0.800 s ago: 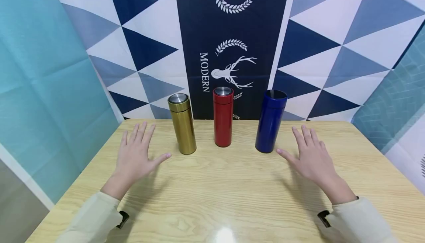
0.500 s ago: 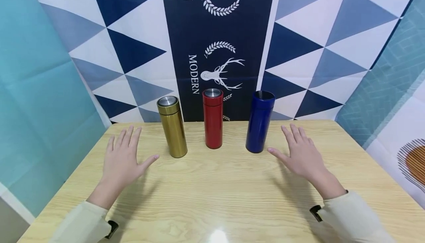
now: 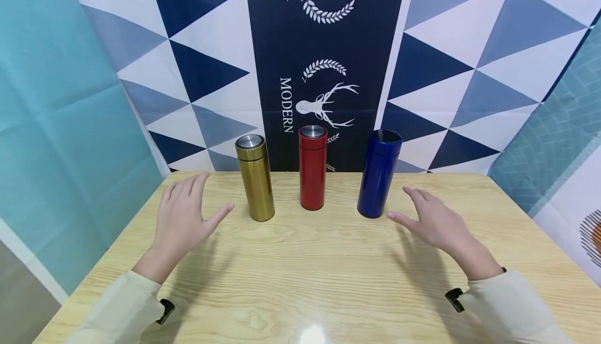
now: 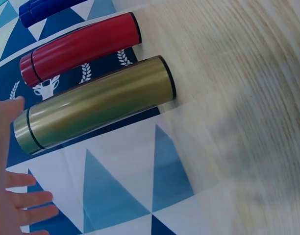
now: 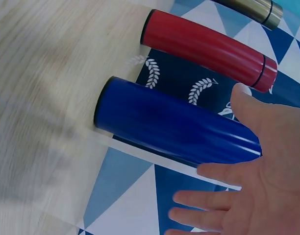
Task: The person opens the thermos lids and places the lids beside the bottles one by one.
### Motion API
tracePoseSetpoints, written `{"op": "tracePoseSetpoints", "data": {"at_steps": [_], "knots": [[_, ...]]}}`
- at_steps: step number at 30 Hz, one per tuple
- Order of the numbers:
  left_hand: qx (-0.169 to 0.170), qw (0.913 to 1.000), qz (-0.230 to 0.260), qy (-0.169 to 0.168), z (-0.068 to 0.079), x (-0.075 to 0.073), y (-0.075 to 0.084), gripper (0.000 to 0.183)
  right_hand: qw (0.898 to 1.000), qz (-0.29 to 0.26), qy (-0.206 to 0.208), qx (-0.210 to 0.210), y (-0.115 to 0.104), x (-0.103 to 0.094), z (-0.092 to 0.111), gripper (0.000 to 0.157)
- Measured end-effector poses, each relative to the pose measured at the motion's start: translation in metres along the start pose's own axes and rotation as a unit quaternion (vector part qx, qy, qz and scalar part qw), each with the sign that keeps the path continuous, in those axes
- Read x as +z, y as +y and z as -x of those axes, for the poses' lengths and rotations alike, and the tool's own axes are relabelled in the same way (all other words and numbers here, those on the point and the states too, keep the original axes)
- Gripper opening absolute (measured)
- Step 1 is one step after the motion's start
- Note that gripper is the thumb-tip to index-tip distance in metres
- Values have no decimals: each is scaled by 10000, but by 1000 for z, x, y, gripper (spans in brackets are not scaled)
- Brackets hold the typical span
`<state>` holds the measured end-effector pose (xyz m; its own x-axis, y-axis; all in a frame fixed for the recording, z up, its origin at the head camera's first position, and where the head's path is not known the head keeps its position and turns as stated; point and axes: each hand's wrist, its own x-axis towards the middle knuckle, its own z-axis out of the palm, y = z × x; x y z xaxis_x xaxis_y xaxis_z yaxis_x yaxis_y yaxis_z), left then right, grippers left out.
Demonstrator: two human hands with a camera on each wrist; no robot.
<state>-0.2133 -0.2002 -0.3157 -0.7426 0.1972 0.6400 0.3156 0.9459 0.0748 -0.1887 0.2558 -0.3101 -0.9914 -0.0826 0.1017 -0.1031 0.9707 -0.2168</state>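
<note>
Three slim thermos flasks stand upright in a row on the wooden table. The gold thermos (image 3: 255,185) is at the left, the red thermos (image 3: 312,174) in the middle and the blue thermos (image 3: 377,177) at the right. Gold and red have silvery lid tops; the blue one's top looks dark. My left hand (image 3: 182,216) hovers left of the gold thermos, thumb apart from the fingers, holding nothing. To the right of the blue thermos is my right hand (image 3: 436,221), fingers slightly bent and thumb pointing at its base. In the right wrist view its palm (image 5: 282,156) overlaps the blue thermos's top end.
A patterned cloth (image 3: 216,46) with triangles and a deer print hangs right behind the table's back edge. Teal cloth (image 3: 61,98) hangs along the left side. The wooden table (image 3: 300,271) extends in front of the flasks, with a light reflection near its front.
The fingers of both hands have bent a little from their straighter, spread pose. The head view shifted left, then back. The three flasks stay in place.
</note>
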Motion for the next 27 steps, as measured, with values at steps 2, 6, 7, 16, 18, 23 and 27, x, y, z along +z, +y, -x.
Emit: {"op": "tracePoseSetpoints", "data": {"at_steps": [2,6,7,16,18,23,27], "knots": [[86,9998,78,160,-2,-1,1,77,9999,-5,-141,48,-2,-1,0,90],[209,9989,197,358,-7,-1,3,74,9996,35,-270,72,-5,-2,0,88],[212,9988,219,394,-8,-1,3,74,9996,37,-287,60,-6,-2,0,87],[-127,9954,715,628,-26,-3,9,70,9986,-186,-472,-131,-14,-2,1,82],[-296,9948,878,411,-32,-3,11,71,9982,-244,-517,-156,-16,-1,1,80],[-1045,9816,1472,-619,-46,-8,19,79,9973,-363,-517,-362,-20,2,1,78],[-1428,9659,1825,-1151,-54,-12,24,86,9965,-428,-434,-581,-23,6,1,77]]}}
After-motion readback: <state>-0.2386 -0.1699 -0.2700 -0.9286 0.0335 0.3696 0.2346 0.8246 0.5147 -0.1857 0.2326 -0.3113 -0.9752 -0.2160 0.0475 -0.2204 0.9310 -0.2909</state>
